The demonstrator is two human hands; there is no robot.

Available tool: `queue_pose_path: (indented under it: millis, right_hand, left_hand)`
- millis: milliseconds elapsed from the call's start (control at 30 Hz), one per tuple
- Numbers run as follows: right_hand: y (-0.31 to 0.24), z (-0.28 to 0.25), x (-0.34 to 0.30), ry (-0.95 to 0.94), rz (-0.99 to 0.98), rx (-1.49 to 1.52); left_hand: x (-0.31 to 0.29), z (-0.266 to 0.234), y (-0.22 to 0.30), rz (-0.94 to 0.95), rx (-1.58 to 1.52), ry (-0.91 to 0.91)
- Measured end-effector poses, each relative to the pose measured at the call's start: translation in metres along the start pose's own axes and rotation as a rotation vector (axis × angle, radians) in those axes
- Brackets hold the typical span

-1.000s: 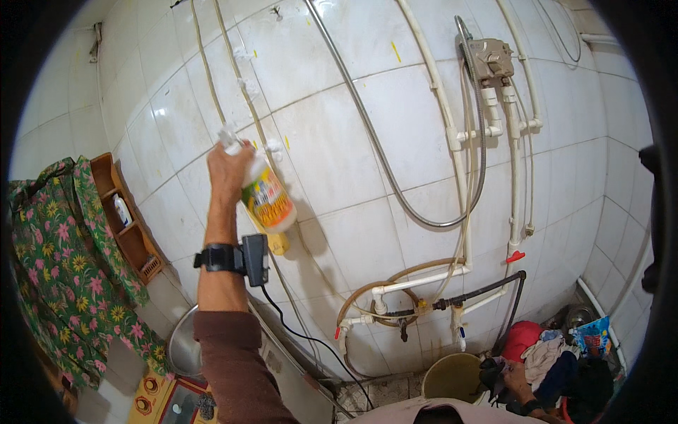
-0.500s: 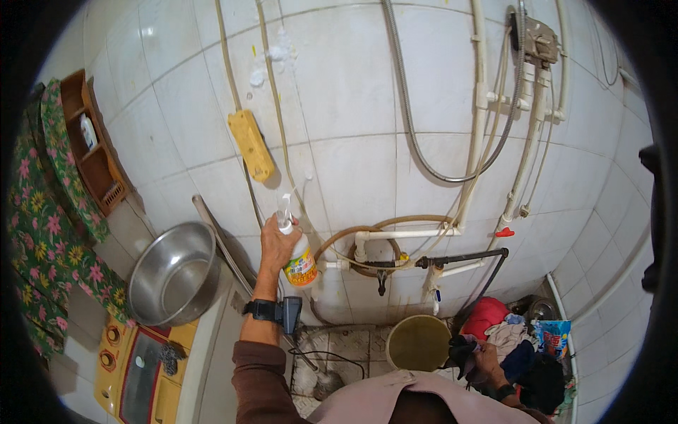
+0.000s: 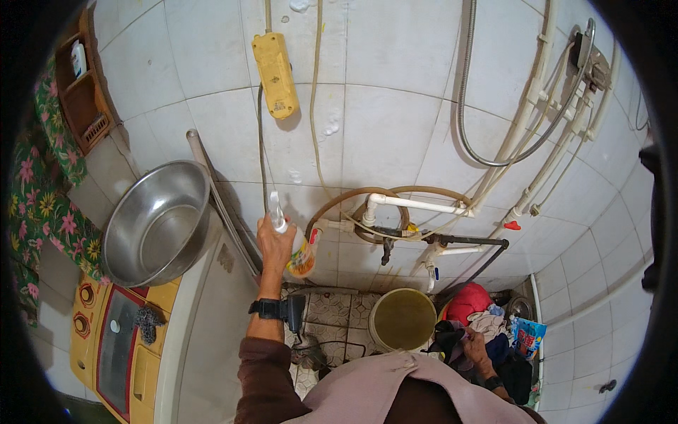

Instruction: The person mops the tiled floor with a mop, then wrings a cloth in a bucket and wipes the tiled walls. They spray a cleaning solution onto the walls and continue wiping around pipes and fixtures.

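Observation:
My left hand [image 3: 275, 244] is wrapped round a white spray bottle [image 3: 302, 260] with a yellow and orange label, its white trigger head turned up toward the tiled wall [image 3: 388, 134]. White foam spots [image 3: 330, 128] cling to the tiles above the bottle. At the lower right, my right hand [image 3: 478, 349] grips a dark cloth [image 3: 448, 336] beside a bucket [image 3: 404, 319] of murky water. Several pieces of clothing [image 3: 498, 346] lie heaped around that hand, with a red one [image 3: 469, 302] behind them.
A metal basin [image 3: 159, 222] rests on the yellow-topped washing machine [image 3: 120, 353] at left, near a dark scrubber [image 3: 147, 324]. A yellow power strip [image 3: 275, 75], pipes [image 3: 424, 205], and a shower hose [image 3: 462, 92] are on the wall. A blue packet [image 3: 527, 337] stands at right.
The head view has shifted downward. My left hand with the spray bottle is lower on the wall, farther below the power strip. More foam shows beside it. The right hand still grips the dark cloth.

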State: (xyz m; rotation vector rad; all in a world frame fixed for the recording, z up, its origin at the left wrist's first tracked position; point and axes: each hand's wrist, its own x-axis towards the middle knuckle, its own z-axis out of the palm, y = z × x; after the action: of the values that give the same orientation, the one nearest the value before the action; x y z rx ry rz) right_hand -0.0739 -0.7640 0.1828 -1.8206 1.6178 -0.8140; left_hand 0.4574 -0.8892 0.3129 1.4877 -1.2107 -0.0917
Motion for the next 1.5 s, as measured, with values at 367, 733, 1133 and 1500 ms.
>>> queue_pose_path:
  millis: [367, 733, 1133, 1500]
  right_hand:
    - [-0.003, 0.002, -0.002, -0.078, 0.062, 0.046]
    - [0.000, 0.011, 0.003, -0.030, 0.051, 0.035]
    - [0.034, 0.028, 0.040, -0.164, -0.050, 0.159]
    - [-0.021, 0.099, 0.127, -0.425, -0.482, -0.238]
  left_hand:
    - [0.047, -0.010, 0.040, 0.015, 0.073, 0.168]
    - [0.057, -0.001, 0.117, 0.404, -0.055, 0.095]
    - [-0.027, -0.135, 0.109, 0.284, 0.014, 0.262]
    - [-0.159, -0.408, 0.079, -0.141, 0.526, 0.643]
